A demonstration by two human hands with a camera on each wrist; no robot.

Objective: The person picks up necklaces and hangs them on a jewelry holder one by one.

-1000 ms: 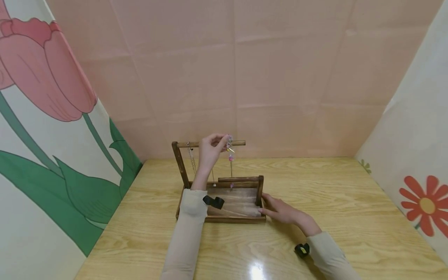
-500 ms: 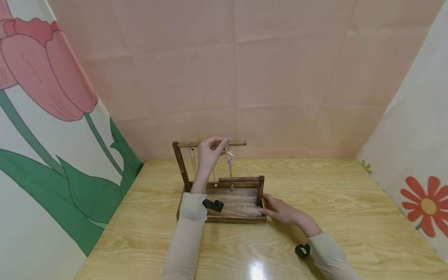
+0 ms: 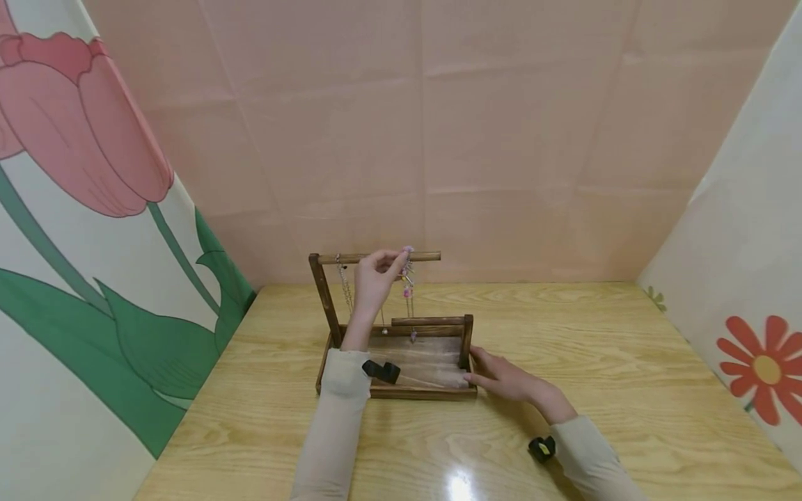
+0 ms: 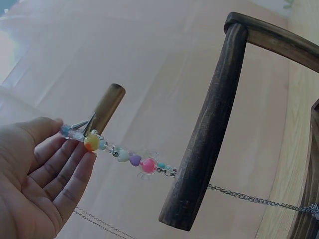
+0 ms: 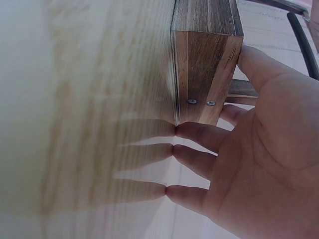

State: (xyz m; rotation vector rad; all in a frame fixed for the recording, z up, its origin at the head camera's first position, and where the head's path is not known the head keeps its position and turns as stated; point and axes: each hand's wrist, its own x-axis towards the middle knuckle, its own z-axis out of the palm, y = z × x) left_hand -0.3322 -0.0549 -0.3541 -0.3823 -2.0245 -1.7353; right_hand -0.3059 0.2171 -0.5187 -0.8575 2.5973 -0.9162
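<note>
My left hand (image 3: 374, 282) pinches the top of a beaded necklace (image 4: 148, 165) between thumb and forefinger. Its pastel, yellow and pink beads hang beside the free end of the upper bar (image 3: 429, 256) of a dark wooden jewelry stand (image 3: 422, 394). Two silvery pointed pieces show near the fingertips in the left wrist view. Below the beads, a chain (image 4: 244, 196) runs down past the lower bar (image 3: 429, 321). At the stand's right end, my right hand (image 5: 269, 134) holds the tray, thumb over the rim and other fingers outside, tips touching the table.
Thin chains (image 3: 345, 289) hang from the upper bar's left part, and a small pendant (image 3: 385, 332) hangs over the tray. The pale wooden table (image 3: 595, 348) reaches back to a pink wall cloth (image 3: 514, 160). Flower-printed panels (image 3: 767, 369) stand at both sides.
My left hand has come down slightly, and the beads have sunk a little and shifted slightly left beside the upper bar. The right hand stays on the tray's end.
</note>
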